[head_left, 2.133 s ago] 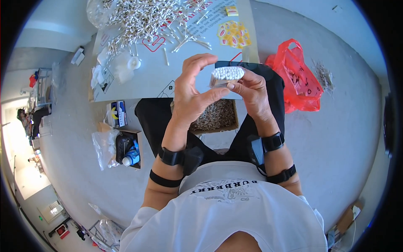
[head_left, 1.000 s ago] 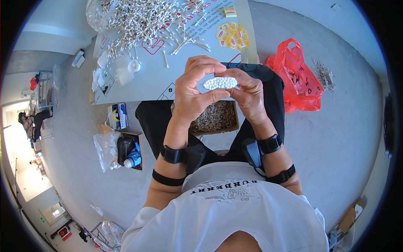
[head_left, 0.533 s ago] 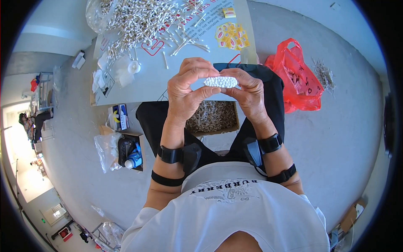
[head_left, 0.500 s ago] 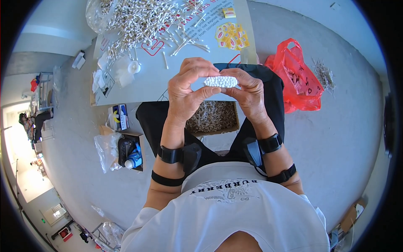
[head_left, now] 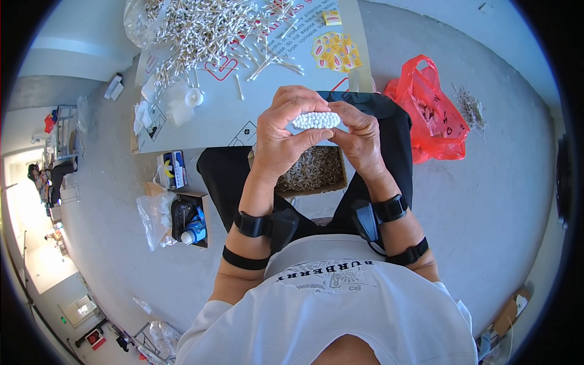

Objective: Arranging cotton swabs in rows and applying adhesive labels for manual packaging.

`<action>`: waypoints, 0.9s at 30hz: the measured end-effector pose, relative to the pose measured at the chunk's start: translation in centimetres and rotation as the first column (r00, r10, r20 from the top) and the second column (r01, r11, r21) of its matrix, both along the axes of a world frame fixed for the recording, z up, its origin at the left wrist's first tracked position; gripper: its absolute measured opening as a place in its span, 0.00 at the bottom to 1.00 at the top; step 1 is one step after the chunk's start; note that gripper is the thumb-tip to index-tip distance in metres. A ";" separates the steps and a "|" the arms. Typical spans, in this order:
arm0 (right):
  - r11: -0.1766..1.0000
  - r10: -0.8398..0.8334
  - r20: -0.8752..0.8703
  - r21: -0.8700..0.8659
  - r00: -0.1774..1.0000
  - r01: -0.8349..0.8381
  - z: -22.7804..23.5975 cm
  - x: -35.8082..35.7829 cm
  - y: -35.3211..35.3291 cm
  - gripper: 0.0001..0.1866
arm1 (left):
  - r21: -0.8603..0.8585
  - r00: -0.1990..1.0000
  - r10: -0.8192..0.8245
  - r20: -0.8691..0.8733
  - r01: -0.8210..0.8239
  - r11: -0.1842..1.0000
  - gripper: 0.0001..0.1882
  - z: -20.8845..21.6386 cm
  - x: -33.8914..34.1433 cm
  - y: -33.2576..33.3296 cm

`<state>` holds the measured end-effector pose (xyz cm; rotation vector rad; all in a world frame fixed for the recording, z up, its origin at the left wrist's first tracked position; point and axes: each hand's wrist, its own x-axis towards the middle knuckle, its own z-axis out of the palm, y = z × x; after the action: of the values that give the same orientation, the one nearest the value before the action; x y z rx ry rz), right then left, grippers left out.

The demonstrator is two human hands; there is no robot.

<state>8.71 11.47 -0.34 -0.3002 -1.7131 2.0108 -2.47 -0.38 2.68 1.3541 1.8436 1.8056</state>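
Both hands are raised together above the lap, gripping 1 bundle of cotton swabs [head_left: 316, 120] between them. The left hand [head_left: 283, 131] wraps the bundle's left end, its fingers [head_left: 292, 97] curled over the top and its thumb pressed up from below. The right hand [head_left: 360, 137] closes on the right end, its fingers [head_left: 353, 115] bent around it. The white tips of the swabs face the camera in a tight, flattened oval, and the stems are hidden behind the hands.

Just below the hands, an open cardboard box [head_left: 313, 170] of loose swabs rests on the person's lap. On the far side lies a flat cardboard surface [head_left: 243, 112] on the floor, with a large scatter of loose cotton swabs [head_left: 207, 30] over its far left part and a cluster of small yellow packets [head_left: 334, 52] at its far right. A red plastic bag [head_left: 429, 112] sits on the floor to the right. To the left, near the person's knee, a small open box [head_left: 188, 219] holds a blue-capped bottle [head_left: 193, 230]. Each forearm carries 2 black bands.
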 end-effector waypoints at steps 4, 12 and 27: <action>0.989 0.072 0.134 -0.138 0.988 -0.053 -0.4 0.0 0.2 0.14 | -0.011 0.915 0.047 0.400 -0.046 0.999 0.15 0.0 0.3 -0.1; 0.758 -0.006 0.322 -0.616 0.947 0.214 -0.9 -0.5 0.9 0.21 | -0.232 0.975 -0.084 -0.207 0.035 0.972 0.28 -0.7 -0.7 -0.9; 0.933 0.099 0.228 -0.359 0.969 -0.010 -1.5 0.3 1.4 0.15 | -0.214 0.970 0.077 0.230 -0.027 0.976 0.15 -4.4 0.0 -0.1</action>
<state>8.97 12.86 -1.89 -0.6510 -1.4933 2.4088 -2.42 -0.44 -1.74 0.9783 1.8915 1.6583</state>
